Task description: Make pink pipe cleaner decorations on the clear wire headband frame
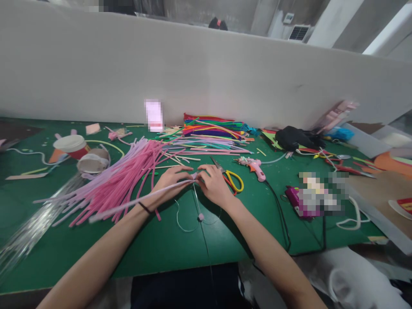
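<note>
My left hand (pixel 174 182) pinches a lilac pipe cleaner (pixel 124 207) whose long tail runs left over my wrist. Close beside it, my right hand (pixel 214 184) grips the same pipe cleaner near its curled end, fingertips almost touching the left ones. Below my fingers, a thin pale strand leads down to a small lilac piece (pixel 201 217), with a loop of fine thread around it on the green table (pixel 154 253). Scissors (pixel 238 182) with yellow and red handles lie just beyond my right hand. To the left spreads a pile of pink and lilac pipe cleaners (pixel 128 176).
Multicoloured pipe cleaner bundles (pixel 212 128) lie against the pale partition (pixel 199 73). A pink glue gun (pixel 255 167) with a black cord rests at right, near a purple item (pixel 296 199). At left are a paper cup (pixel 72 146), a tape roll (pixel 93 161) and silvery strips (pixel 45 219).
</note>
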`<action>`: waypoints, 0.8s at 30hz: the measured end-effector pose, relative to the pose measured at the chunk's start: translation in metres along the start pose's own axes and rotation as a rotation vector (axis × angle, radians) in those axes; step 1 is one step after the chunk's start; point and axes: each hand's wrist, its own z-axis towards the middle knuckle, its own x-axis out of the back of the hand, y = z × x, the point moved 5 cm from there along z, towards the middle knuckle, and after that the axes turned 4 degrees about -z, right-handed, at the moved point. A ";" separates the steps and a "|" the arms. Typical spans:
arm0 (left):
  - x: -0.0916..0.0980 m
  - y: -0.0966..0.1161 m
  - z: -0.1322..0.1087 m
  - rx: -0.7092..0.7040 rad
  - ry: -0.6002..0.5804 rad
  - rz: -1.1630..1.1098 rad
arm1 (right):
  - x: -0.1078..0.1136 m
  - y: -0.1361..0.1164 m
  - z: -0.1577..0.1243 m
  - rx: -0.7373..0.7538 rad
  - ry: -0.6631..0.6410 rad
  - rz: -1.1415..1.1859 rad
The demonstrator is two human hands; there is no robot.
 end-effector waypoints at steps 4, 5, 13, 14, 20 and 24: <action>-0.002 0.005 0.000 -0.023 -0.024 -0.063 | 0.000 -0.002 0.000 0.044 -0.007 -0.037; -0.003 0.007 -0.001 -0.027 -0.040 -0.077 | 0.000 -0.001 0.000 0.061 -0.008 -0.038; -0.009 0.010 -0.001 -0.085 -0.126 -0.009 | 0.000 0.008 0.000 0.120 -0.050 0.054; -0.009 0.009 -0.001 -0.083 -0.125 -0.005 | 0.000 0.008 0.000 0.121 -0.056 0.070; -0.009 0.009 -0.003 -0.073 -0.102 -0.015 | -0.002 0.013 -0.002 0.102 -0.084 0.132; -0.004 0.012 -0.003 -0.065 -0.041 -0.039 | -0.001 0.018 -0.001 0.085 -0.045 0.142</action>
